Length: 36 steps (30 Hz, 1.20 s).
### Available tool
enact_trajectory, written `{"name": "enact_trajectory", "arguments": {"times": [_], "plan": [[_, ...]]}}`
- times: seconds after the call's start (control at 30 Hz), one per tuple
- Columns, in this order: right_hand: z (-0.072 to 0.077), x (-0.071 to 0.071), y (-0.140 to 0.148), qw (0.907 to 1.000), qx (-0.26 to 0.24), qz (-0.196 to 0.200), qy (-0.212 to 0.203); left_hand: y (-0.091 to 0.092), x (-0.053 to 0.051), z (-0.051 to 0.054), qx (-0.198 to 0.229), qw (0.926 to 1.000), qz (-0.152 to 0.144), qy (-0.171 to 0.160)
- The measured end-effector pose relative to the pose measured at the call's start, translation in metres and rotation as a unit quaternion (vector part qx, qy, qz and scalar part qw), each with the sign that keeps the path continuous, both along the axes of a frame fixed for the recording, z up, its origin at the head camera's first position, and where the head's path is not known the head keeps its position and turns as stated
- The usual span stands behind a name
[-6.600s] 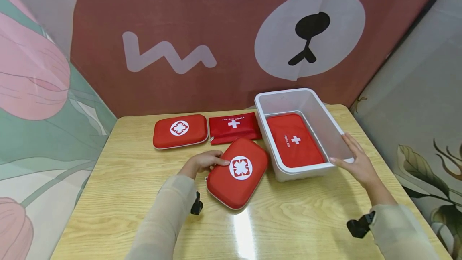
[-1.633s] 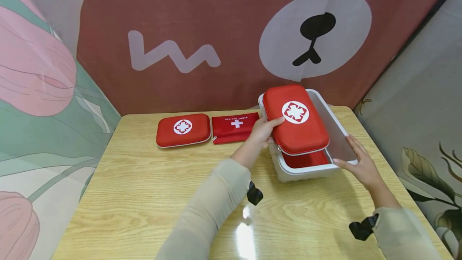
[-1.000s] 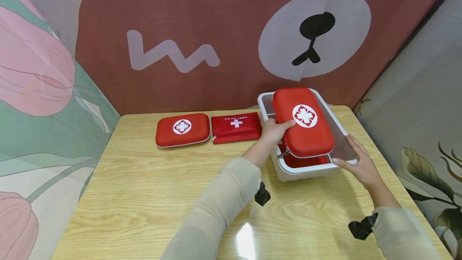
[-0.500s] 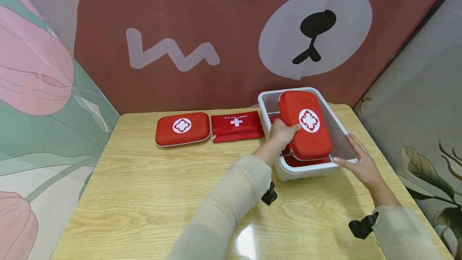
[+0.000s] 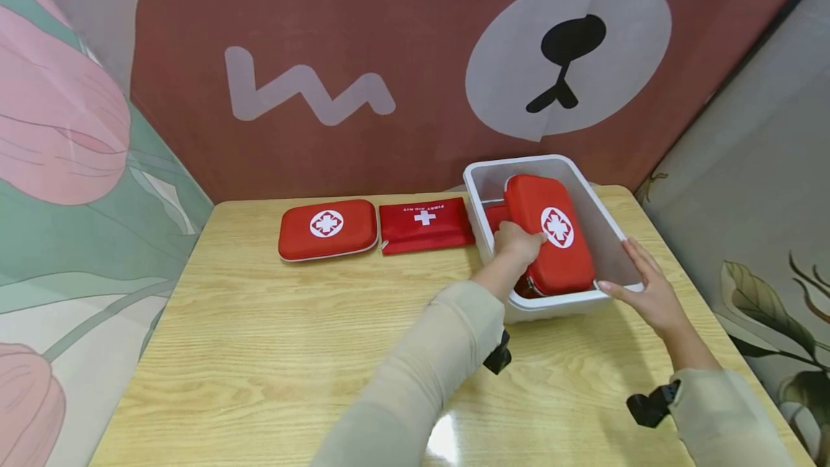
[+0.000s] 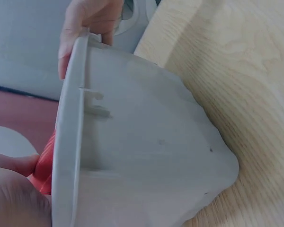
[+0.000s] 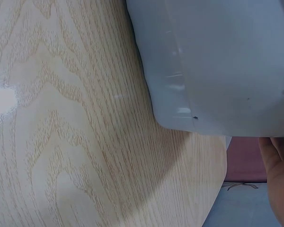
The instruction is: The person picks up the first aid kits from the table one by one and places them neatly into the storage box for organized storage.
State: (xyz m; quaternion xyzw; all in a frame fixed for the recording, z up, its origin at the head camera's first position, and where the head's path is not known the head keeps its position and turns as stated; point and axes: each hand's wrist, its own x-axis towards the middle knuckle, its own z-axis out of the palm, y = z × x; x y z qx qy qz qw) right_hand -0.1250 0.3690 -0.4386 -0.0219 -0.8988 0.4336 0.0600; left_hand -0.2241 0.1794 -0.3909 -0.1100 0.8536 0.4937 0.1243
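My left hand grips the left edge of a red hard-shell first aid case with a white round emblem. The thumb lies on top; the other fingers are mostly hidden. The case sits tilted inside a white plastic bin, over a flat red first aid pouch that is largely covered. At the bin's front right corner, my right hand holds the rim between thumb and fingers. In the left wrist view, a sliver of the red case shows past the bin's wall.
Left of the bin, a glossy red first aid kit pouch lies close to its wall. Farther left is another red hard case. All rest on the wooden table by a brown cloth backdrop.
The left hand picked the red case up off the table, carried it right over the bin, then lowered it inside. The right hand has stayed on the bin's corner.
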Motion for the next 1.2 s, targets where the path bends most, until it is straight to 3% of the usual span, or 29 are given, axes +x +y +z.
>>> {"name": "enact_trajectory", "arguments": {"times": [0.1, 0.4, 0.67, 0.8, 0.97, 1.07, 1.13, 1.2], "plan": [[0.000, 0.000, -0.001, 1.0000, -0.003, 0.000, 0.002, 0.002, 0.001, -0.002, -0.056, 0.9982, -0.020, 0.004], [0.000, 0.000, -0.002, 0.9999, -0.007, 0.000, 0.008, 0.006, 0.005, -0.004, -0.136, 0.9876, -0.077, 0.012], [-0.002, 0.000, -0.002, 0.9998, -0.010, 0.002, 0.015, 0.005, 0.006, -0.006, -0.178, 0.9772, -0.114, 0.024], [-0.002, 0.000, -0.002, 0.9999, -0.007, 0.002, 0.009, 0.003, 0.005, -0.005, -0.174, 0.9775, -0.117, 0.022], [-0.002, -0.001, -0.001, 1.0000, 0.002, -0.001, 0.004, -0.004, 0.005, -0.005, -0.101, 0.9884, -0.111, 0.020], [-0.002, 0.000, -0.001, 1.0000, 0.003, 0.000, 0.003, -0.010, 0.005, -0.007, 0.018, 0.9953, -0.095, 0.007], [-0.002, 0.000, -0.001, 1.0000, 0.002, 0.001, 0.002, -0.013, 0.005, -0.008, 0.121, 0.9895, -0.079, -0.011], [-0.001, 0.001, -0.001, 1.0000, 0.001, 0.000, 0.003, -0.016, 0.005, -0.008, 0.208, 0.9758, -0.060, -0.031]]}}
